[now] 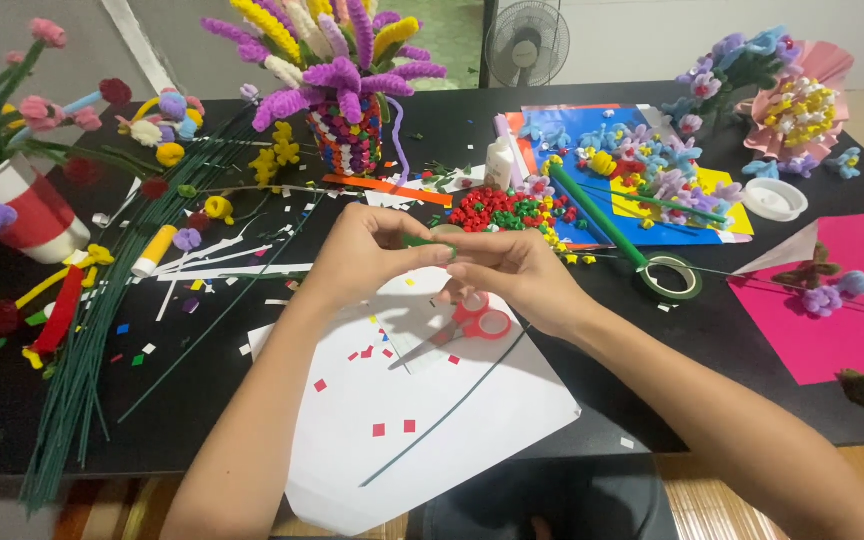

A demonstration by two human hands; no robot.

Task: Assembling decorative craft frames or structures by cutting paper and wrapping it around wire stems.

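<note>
I look down at a big black table [202,400] full of craft things. A white paper sheet [402,430] lies right under my hands, so little cut bits land on it and not on the table. At 9 o'clock from my hands a big bunch of green wire stems [102,330] lies flat in one pile, easy to grab. At 12 o'clock a fuzzy purple and yellow flower pot [347,90] stands up tall, out of the way at the back. At 3 o'clock is a pink paper [832,320]. Red scissors [477,322] rest shut on the white sheet, just below my hands, close for the next snip. My left hand [362,255] and right hand [517,275] are pressed close, fingertips meeting. Both pinch a tiny green piece [420,241] between them, held up over the sheet. I cannot tell just what the piece is.
</note>
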